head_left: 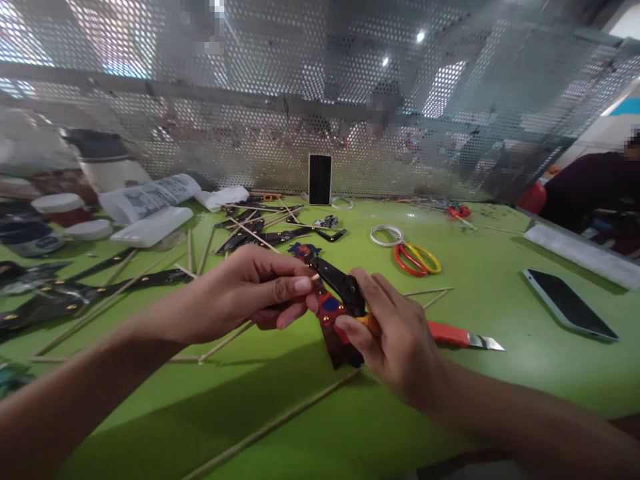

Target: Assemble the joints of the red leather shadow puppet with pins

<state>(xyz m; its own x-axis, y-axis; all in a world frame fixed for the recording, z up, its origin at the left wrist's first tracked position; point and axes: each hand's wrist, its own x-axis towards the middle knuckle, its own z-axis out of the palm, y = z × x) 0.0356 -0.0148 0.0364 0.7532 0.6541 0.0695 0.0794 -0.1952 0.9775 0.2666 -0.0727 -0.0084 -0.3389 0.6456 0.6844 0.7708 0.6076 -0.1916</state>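
Observation:
Near the middle of the green table [240, 407], my left hand [270, 290] pinches the end of a thin wooden stick [315, 277]. My right hand [387, 320] is wrapped round a black tool with orange handles [343, 280], whose front end points toward the left fingertips. Beneath both hands lies a red and blue figure piece with brass-coloured studs [330, 307], partly covered by the tool and the fingers. Just right of my right hand is a red-handled knife [450, 333] with its blade showing. A long stick [275, 423] lies in front.
Black studded pieces and sticks [260, 230] spread across the left and back. Coloured rings [415, 257] lie behind my right hand, a phone [570, 303] at right, another upright [320, 179] by the perforated metal screen. Jars [63, 210] stand left. A person sits far right.

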